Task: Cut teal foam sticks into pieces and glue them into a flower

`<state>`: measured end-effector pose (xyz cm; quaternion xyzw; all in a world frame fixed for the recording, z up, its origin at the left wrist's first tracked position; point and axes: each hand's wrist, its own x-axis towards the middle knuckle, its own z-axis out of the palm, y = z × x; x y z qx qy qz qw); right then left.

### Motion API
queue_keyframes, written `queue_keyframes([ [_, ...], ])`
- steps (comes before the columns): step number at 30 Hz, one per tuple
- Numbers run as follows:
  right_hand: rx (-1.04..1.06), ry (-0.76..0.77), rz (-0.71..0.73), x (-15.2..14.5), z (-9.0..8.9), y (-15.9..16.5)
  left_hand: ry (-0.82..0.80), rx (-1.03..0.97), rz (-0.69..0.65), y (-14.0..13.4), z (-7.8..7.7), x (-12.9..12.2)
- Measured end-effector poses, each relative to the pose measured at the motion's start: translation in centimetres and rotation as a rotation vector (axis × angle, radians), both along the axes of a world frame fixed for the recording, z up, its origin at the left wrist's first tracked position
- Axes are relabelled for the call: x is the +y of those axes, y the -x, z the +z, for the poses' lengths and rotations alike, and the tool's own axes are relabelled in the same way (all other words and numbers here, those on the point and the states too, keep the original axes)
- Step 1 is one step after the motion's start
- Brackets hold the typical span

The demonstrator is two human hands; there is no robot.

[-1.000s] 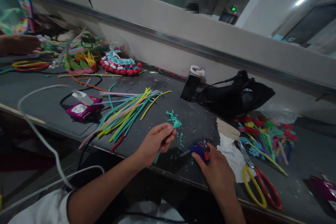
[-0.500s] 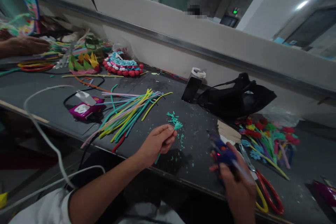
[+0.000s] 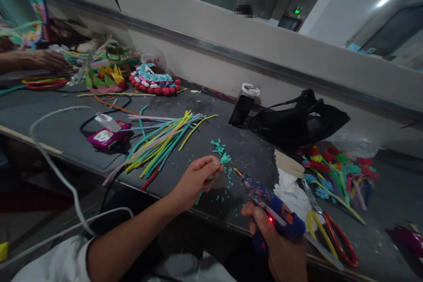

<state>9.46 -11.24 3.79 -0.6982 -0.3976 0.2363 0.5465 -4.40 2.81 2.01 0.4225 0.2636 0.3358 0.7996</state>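
My left hand [image 3: 201, 178] pinches a teal pipe-cleaner flower [image 3: 225, 158], its splayed tip sticking out past the thumb and its stem showing below the fist. A blue hot glue gun [image 3: 274, 207] with a lit red light is gripped in my right hand [image 3: 279, 242]. The gun's metal nozzle points up and left, a short gap away from the flower. A glue stick [image 3: 325, 253] juts from the back of the gun. Small teal pieces [image 3: 218, 146] and clippings lie on the table just beyond and below the flower.
Pipe cleaners [image 3: 165, 141] lie bundled at left beside a purple power socket [image 3: 109, 134]. Scissors [image 3: 335, 233] and finished flowers [image 3: 343, 176] lie at right. A phone [image 3: 242, 110] and black bag [image 3: 297, 119] stand behind. Another person's hand [image 3: 39, 59] is far left.
My right hand has brought the glue gun left, its nozzle now close to the flower. The left hand has stayed nearly still. The other person's hand has shifted slightly right.
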Motion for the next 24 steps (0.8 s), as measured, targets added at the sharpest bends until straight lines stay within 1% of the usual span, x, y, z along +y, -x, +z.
queue_keyframes([
  [2, -0.111, 0.005, -0.055, 0.28, -0.17, 0.07, -0.015, -0.005, -0.009, 0.01, 0.03, -0.06],
  [4, -0.153, 0.016, -0.067, 0.52, -0.33, 0.01, -0.024, -0.009, -0.014, 0.02, 0.10, -0.11],
  [8, -0.144, -0.020, -0.033, 0.83, -0.55, 0.12, -0.019, -0.002, -0.020, 0.02, 0.23, -0.12],
  [11, -0.127, -0.044, -0.014, 0.93, -0.34, 0.47, -0.020, 0.003, -0.025, -0.01, 0.24, -0.10],
  [16, -0.153, -0.025, 0.007, 0.96, 0.07, 0.59, -0.030, 0.008, -0.033, 0.03, 0.09, -0.17],
  [21, -0.215, -0.011, 0.046, 0.92, -0.35, -0.04, -0.033, 0.015, -0.040, 0.05, 0.03, -0.22],
  [24, -0.233, -0.003, 0.029, 0.94, -0.34, -0.03, -0.033, 0.015, -0.034, 0.01, 0.12, -0.24],
])
